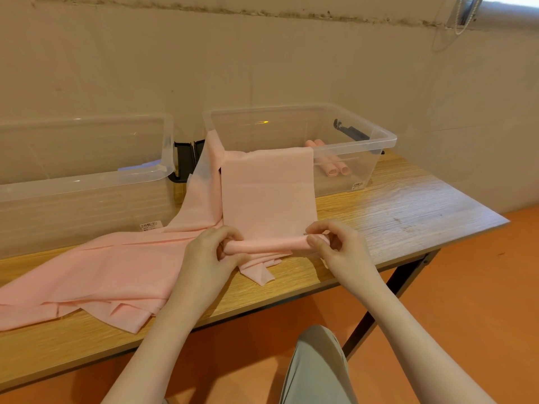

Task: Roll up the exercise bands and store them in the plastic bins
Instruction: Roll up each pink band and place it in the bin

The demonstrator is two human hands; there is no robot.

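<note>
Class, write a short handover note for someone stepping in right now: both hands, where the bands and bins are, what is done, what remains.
Left hand and right hand each pinch an end of the started roll of a pink band draped over the right bin.
Done: two rolled bands lie in that bin.
Left: finish this roll, bin it, then roll the loose bands on the table. The left bin shows no pink bands inside.

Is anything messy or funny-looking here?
Yes. The pink band being rolled by both hands hangs over the right bin rim instead of lying flat, and loose bands sprawl crumpled across the table.
</note>
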